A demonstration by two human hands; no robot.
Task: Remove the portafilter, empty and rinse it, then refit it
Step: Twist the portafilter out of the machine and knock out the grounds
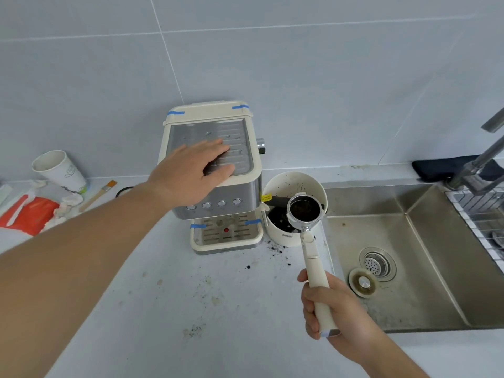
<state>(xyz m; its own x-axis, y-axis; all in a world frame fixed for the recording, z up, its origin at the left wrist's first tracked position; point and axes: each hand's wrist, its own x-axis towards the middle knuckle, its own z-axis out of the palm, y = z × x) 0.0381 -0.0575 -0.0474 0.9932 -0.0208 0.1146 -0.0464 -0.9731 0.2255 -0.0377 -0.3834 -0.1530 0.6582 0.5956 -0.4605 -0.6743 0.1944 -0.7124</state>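
Note:
The portafilter is off the machine, its steel basket facing up with dark coffee grounds inside. My right hand grips its cream handle near the end and holds the basket over the white knock box, which has grounds in it. The cream and steel espresso machine stands to the left of the knock box. My left hand lies flat, fingers spread, on the machine's ribbed top plate.
A steel sink with a strainer and a loose drain plug lies to the right, a faucet above it. Spilled grounds speckle the counter. At far left are a paper cup, a brush and an orange packet.

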